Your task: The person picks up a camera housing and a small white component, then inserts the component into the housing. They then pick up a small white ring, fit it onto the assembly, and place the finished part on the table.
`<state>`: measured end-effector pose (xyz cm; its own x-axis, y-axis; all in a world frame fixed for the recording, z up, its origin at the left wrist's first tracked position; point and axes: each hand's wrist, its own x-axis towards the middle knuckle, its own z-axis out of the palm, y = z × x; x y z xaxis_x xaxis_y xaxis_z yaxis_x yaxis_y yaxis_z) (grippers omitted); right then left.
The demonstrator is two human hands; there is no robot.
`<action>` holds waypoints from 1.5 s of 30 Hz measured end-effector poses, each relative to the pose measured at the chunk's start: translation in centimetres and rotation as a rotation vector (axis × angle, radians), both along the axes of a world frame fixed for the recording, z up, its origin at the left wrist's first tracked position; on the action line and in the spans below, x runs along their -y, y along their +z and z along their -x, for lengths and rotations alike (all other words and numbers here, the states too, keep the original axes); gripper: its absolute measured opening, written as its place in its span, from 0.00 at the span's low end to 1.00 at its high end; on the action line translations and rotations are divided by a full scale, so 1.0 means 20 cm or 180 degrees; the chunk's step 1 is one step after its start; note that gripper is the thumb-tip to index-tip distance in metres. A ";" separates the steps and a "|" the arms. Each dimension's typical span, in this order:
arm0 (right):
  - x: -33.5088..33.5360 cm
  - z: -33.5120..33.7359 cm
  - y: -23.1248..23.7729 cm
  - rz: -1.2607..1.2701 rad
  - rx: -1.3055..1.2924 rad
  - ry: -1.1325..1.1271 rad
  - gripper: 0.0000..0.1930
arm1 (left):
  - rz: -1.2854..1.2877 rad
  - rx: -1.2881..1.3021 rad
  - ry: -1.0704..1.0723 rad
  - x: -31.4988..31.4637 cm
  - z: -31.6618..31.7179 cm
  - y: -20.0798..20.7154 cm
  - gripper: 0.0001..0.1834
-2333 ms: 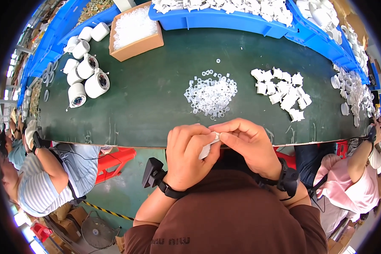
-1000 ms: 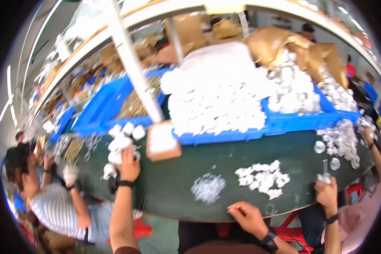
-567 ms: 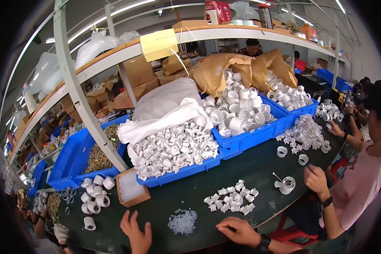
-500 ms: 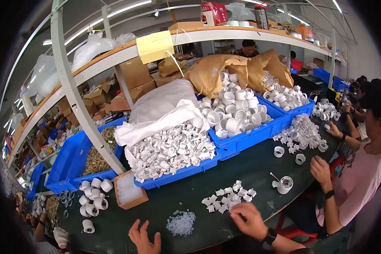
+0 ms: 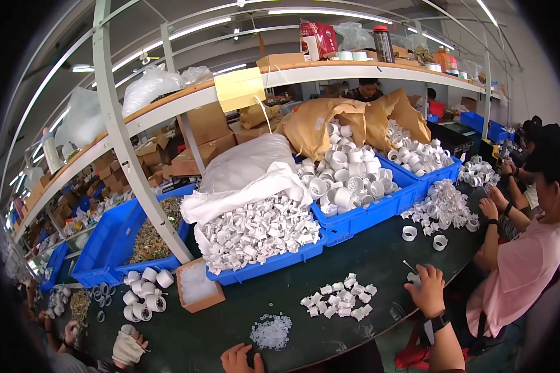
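Note:
My right hand [image 5: 427, 291], with a dark watch at the wrist, has its fingers around a small white round housing [image 5: 414, 279] with a thin wire sticking up. The hand covers most of that housing. Low in the picture, my left hand [image 5: 241, 360] rests at the table's near edge, fingers apart and holding nothing. Just beyond it lies a pile of small translucent rings [image 5: 271, 331]. Between the two hands, farther in, several small white plastic clips [image 5: 339, 297] are spread on the dark green table [image 5: 255, 297].
Blue bins hold white clips [image 5: 264, 231] and white cups [image 5: 354, 180]. An open cardboard box [image 5: 199, 283] stands beside a shelf post [image 5: 121, 137]. White cylinders [image 5: 144, 295] sit at left, near a co-worker's gloved hand [image 5: 128, 346]. A co-worker in pink [image 5: 510, 261] sits at right, by loose white rings [image 5: 440, 242].
My right hand has moved right from beside the clips onto the white housing. My left hand has drawn back toward the near edge. The gloved hand at left has come nearer.

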<state>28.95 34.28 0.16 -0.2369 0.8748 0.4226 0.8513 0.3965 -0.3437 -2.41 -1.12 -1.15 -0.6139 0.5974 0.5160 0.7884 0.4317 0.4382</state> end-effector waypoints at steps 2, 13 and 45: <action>-0.01 -0.03 -0.01 -0.0168 -0.0006 0.0157 0.34 | -0.0091 -0.0088 -0.0031 -0.01 -0.01 0.00 0.16; 0.22 0.18 0.24 0.2474 -0.3161 0.1678 0.25 | -0.0529 0.0304 -0.0241 0.00 -0.04 0.03 0.11; 0.91 0.95 0.09 0.3338 -0.1860 0.4532 0.09 | -0.0693 0.0934 -0.0853 -0.03 -0.18 0.03 0.17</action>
